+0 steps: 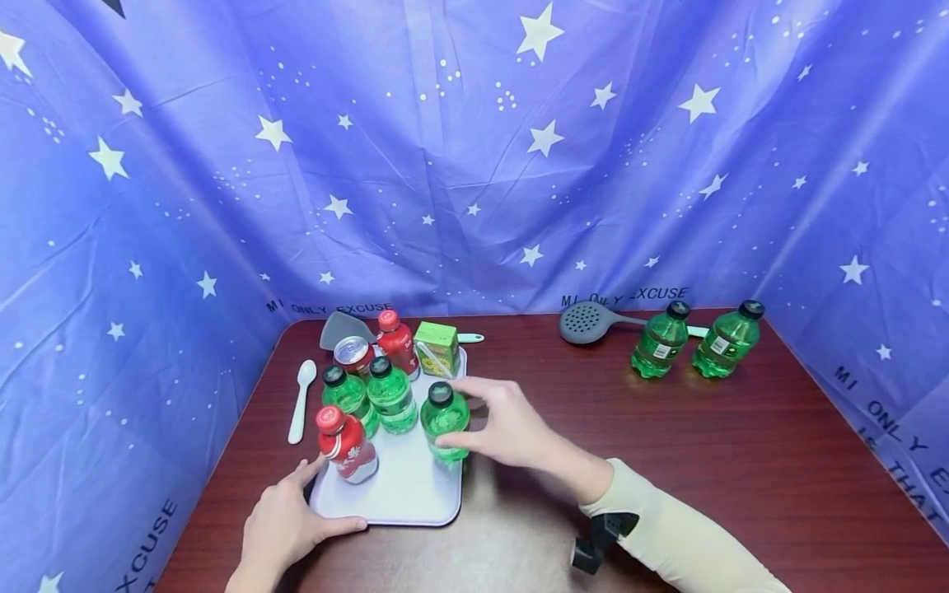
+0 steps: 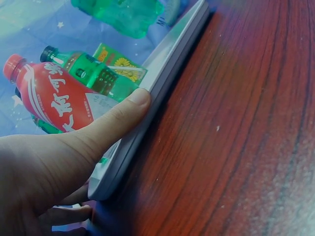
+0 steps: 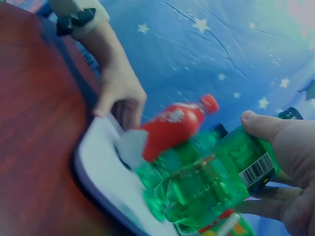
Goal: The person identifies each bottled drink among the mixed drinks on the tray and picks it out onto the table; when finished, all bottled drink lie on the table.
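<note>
My right hand (image 1: 511, 424) holds a green soda bottle (image 1: 445, 416) with a black cap over the tray's right side, thumb in front and fingers behind. In the left wrist view this bottle (image 2: 123, 17) shows high above the tray's edge. At the front left corner, my left hand (image 1: 285, 523) grips the white tray (image 1: 400, 498), its thumb along the front rim. Close by stands a red-capped bottle (image 1: 348, 445). Behind it on the tray are two green bottles (image 1: 393, 395), a red can (image 1: 354, 356), another red bottle (image 1: 398, 342) and a green drink carton (image 1: 437, 350).
A white spoon (image 1: 300, 403) lies left of the tray, and a grey spatula (image 1: 344, 327) pokes out behind it. Toward the back right are a grey skimmer (image 1: 586, 323) and two more green bottles (image 1: 660, 342). Star-printed curtains (image 1: 445, 165) enclose the table's back and sides.
</note>
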`<state>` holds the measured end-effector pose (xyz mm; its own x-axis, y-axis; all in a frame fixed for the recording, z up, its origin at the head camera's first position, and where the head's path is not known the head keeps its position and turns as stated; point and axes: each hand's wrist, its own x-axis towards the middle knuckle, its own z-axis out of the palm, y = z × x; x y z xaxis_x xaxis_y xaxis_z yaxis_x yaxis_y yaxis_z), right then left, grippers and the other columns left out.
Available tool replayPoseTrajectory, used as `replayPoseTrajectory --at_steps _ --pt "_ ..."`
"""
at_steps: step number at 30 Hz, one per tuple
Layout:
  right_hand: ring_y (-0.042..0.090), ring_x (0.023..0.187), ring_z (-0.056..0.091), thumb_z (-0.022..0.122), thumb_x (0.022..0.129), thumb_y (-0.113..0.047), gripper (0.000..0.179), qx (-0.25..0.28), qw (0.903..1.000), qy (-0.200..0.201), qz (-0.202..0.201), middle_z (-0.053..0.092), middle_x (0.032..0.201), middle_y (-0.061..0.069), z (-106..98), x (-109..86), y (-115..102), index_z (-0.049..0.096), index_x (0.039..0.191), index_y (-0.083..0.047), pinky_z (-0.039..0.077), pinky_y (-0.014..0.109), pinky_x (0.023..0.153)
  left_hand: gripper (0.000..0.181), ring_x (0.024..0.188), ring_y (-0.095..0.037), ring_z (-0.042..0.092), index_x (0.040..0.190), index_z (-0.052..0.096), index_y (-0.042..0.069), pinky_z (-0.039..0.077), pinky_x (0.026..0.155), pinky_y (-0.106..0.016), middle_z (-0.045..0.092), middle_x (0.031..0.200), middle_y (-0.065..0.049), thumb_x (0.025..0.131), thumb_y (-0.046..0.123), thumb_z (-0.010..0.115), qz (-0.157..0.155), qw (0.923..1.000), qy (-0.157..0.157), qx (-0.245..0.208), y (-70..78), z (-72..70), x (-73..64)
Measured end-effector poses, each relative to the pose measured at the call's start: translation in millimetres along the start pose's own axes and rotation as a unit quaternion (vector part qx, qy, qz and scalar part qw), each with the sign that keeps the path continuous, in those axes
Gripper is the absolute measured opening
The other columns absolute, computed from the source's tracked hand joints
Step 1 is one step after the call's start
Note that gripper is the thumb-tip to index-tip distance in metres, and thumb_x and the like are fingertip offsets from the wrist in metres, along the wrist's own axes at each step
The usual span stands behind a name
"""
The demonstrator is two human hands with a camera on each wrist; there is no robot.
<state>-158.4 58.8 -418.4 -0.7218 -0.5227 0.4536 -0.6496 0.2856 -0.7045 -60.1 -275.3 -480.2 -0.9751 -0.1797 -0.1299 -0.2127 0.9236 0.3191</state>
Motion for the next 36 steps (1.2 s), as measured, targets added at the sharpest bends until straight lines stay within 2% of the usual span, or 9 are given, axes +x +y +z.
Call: replayPoseTrajectory --at_steps 6,10,13,16,23,30,36 --pt "0.017 0.091 0.081 0.098 0.076 -0.02 0.058 0.011 0.9986 0.043 0.028 0.081 0.115 0.005 -31.3 5.2 7.2 0.074 0.129 -0.011 0.065 0.028 0.076 0.139 0.127 -0.057 0.061 0.153 0.056 0.006 0.058 0.085 -0.068 0.054 0.152 -0.035 0.046 0.09 0.086 -0.003 1.0 0.0 0.001 -0.5 -1.1 0.3" --pt "0.018 0.09 0.08 0.098 0.077 -0.021 0.056 -0.035 0.9957 0.081 0.028 0.081 0.111 0.002 -53.2 7.2 15.0 0.074 0.127 -0.013 0.065 0.032 0.076 0.14 0.126 -0.057 0.062 0.153 0.056 0.006 0.058 0.085 -0.067 0.055 0.151 -0.035 0.046 0.09 0.086 -0.002 1.0 0.001 0.0 -1.1 -0.5 0.5" --pt "0.016 0.09 0.078 0.098 0.076 -0.025 0.056 -0.086 0.9901 0.107 0.028 0.082 0.108 0.0 -69.7 8.3 21.9 0.075 0.126 -0.015 0.063 0.032 0.08 0.14 0.126 -0.056 0.062 0.153 0.056 0.006 0.058 0.085 -0.067 0.055 0.151 -0.035 0.046 0.09 0.086 -0.002 1.0 0.002 -0.001 -1.3 0.4 1.0" --pt "0.017 0.089 0.077 0.099 0.076 -0.026 0.058 -0.117 0.9847 0.125 0.032 0.082 0.107 0.002 -86.0 8.8 27.9 0.075 0.127 -0.014 0.062 0.031 0.078 0.139 0.127 -0.057 0.061 0.154 0.056 0.006 0.058 0.086 -0.068 0.054 0.152 -0.035 0.047 0.09 0.086 -0.004 1.0 -0.002 0.0 -1.2 0.8 1.4" --pt "0.017 0.084 0.075 0.098 0.076 -0.025 0.056 -0.15 0.9762 0.149 0.05 0.082 0.107 0.004 -118.0 10.0 37.4 0.075 0.126 -0.014 0.059 0.032 0.073 0.14 0.126 -0.057 0.061 0.153 0.056 0.006 0.058 0.085 -0.067 0.054 0.151 -0.035 0.046 0.09 0.086 -0.003 1.0 0.001 0.001 -0.8 -0.3 0.0" --pt "0.02 0.085 0.074 0.097 0.078 -0.027 0.052 -0.187 0.9642 0.176 0.067 0.081 0.104 0.005 -135.7 5.3 53.9 0.075 0.123 -0.014 0.054 0.026 0.073 0.139 0.125 -0.056 0.063 0.152 0.057 0.006 0.058 0.084 -0.067 0.056 0.15 -0.035 0.045 0.09 0.086 0.0 1.0 0.004 -0.001 0.1 0.0 -0.2" --pt "0.03 0.092 0.078 0.096 0.079 -0.025 0.056 -0.2 0.9565 0.192 0.091 0.08 0.11 0.014 -146.6 -0.6 67.6 0.072 0.127 -0.006 0.06 0.045 0.076 0.139 0.125 -0.057 0.062 0.152 0.058 0.006 0.058 0.085 -0.067 0.055 0.15 -0.035 0.045 0.09 0.087 -0.002 1.0 0.002 0.0 0.8 0.8 0.2"
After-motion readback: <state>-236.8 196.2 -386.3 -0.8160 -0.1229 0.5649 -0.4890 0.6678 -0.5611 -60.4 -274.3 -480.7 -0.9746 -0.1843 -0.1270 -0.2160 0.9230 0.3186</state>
